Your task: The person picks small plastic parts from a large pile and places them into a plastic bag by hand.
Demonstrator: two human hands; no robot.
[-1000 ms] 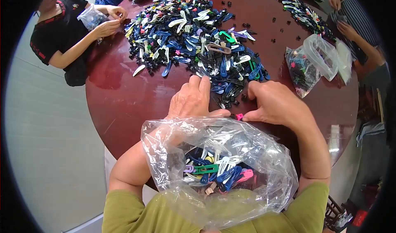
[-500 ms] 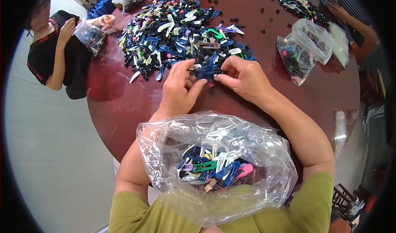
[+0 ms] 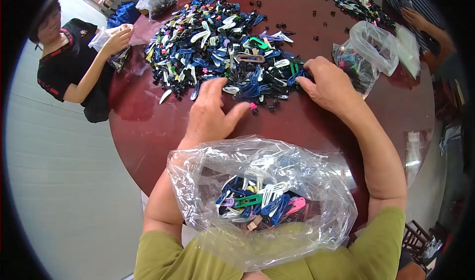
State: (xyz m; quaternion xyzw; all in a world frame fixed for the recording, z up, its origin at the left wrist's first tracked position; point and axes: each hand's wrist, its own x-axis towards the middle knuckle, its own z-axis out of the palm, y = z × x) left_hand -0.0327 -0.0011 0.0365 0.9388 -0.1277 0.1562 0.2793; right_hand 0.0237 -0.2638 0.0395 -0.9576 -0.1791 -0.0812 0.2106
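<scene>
A large heap of mixed hair clips (image 3: pixel 198 52), mostly blue, black and white, covers the middle of the table. My left hand (image 3: pixel 210 109) rests at the heap's near edge with thumb and fingers apart, holding nothing. At the heap's right edge, my right hand (image 3: pixel 329 84) has its fingers curled around a blue hair clip (image 3: pixel 295 78); the fingertips are partly hidden. Small black claw clips and a pink one (image 3: pixel 254 105) lie between my hands. Close to my body, an open clear plastic bag (image 3: pixel 198 215) contains snap clips in blue, white, green and pink.
Left of the table (image 3: pixel 143 156), a person (image 3: pixel 81 57) handles a bag of clips (image 3: pixel 118 57). Another clear bag (image 3: pixel 373 50) stands at right, near a person in a striped top (image 3: pixel 410 7). A second clip pile (image 3: pixel 354 2) lies at the far right.
My hands have moved apart: the right one outward to the heap's right edge, the left one opened. The dark clips that were between them now lie on the heap's near side.
</scene>
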